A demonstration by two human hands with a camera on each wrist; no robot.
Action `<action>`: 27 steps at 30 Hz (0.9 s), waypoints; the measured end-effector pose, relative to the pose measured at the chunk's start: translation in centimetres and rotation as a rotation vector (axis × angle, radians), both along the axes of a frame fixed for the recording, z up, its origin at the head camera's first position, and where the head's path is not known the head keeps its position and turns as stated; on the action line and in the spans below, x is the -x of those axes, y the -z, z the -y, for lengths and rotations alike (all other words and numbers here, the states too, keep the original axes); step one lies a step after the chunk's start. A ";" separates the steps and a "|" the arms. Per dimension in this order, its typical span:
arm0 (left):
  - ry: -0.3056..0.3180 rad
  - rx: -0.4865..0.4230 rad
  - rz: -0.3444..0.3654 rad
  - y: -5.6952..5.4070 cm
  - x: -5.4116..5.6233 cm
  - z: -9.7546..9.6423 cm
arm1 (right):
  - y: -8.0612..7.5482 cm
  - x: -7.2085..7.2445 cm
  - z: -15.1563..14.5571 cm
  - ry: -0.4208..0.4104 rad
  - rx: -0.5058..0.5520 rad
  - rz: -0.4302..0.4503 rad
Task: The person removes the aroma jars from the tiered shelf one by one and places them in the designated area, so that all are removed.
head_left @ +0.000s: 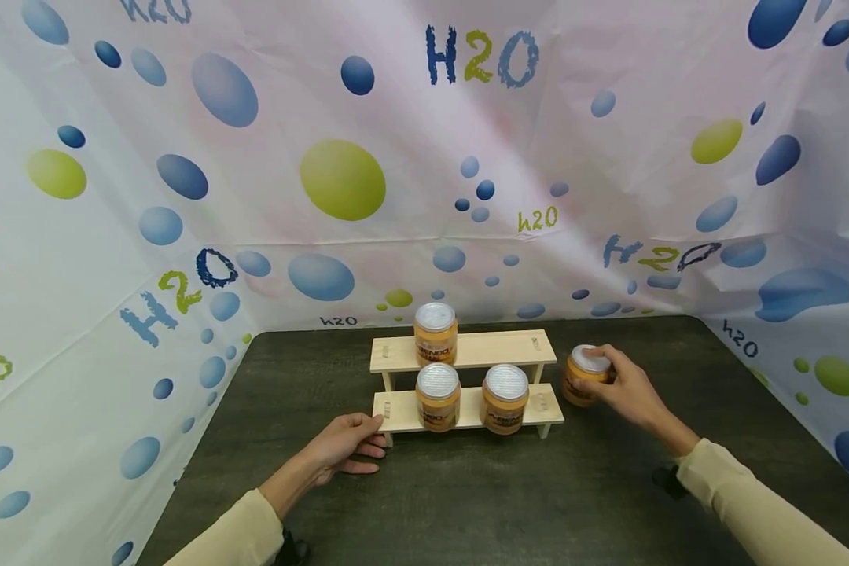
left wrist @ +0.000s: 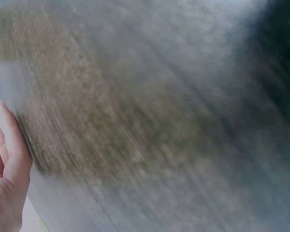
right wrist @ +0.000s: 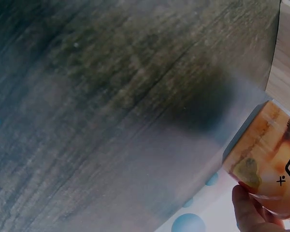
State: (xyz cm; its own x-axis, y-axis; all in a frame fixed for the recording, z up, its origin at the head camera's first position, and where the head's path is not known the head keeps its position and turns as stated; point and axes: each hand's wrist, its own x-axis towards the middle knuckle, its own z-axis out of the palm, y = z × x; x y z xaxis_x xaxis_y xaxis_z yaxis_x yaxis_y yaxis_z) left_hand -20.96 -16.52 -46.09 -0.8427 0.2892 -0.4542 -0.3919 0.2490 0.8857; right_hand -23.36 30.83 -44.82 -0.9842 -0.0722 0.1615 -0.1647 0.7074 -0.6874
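My right hand [head_left: 631, 389] holds an orange jar with a silver lid [head_left: 578, 385] just right of the wooden stand, thumb on its near side and fingers over the lid. In the right wrist view, that jar's printed side [right wrist: 268, 157] shows, with fingertips [right wrist: 244, 205] against it. My left hand [head_left: 343, 446] grips the front left corner of the lower wooden shelf [head_left: 399, 405], thumb on top and the other fingers below. Two similar jars, a left one [head_left: 439, 409] and a right one [head_left: 504, 409], stand on this shelf. Another jar [head_left: 435, 338] stands on the upper shelf [head_left: 498, 350].
The stand is pale wood on short legs, with the upper shelf behind the lower. A dark wood-grain table [head_left: 467, 503] lies under it. A white sheet with blue and green dots [head_left: 410, 157] hangs behind and along both sides.
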 end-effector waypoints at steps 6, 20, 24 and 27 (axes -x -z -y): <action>0.000 -0.008 0.004 0.1 0.0 0.0 | 0.4 -0.2 0.0 0.006 -0.003 -0.006; 0.004 -0.006 -0.013 -0.3 0.2 -0.3 | 0.3 -0.1 -0.3 -0.007 -0.011 -0.037; 0.011 -0.012 -0.006 -0.2 0.1 -0.2 | 0.6 -0.3 -0.3 -0.006 -0.011 -0.030; 0.007 -0.012 0.005 -0.1 0.0 -0.1 | 0.9 -0.4 -0.2 -0.009 -0.006 -0.022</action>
State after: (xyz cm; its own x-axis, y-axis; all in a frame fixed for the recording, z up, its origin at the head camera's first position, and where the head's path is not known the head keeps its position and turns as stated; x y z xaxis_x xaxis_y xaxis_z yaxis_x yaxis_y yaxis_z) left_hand -20.99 -16.42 -45.98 -0.8385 0.3006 -0.4545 -0.3944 0.2407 0.8868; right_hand -22.98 31.07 -45.75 -0.9796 -0.0826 0.1830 -0.1867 0.7101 -0.6790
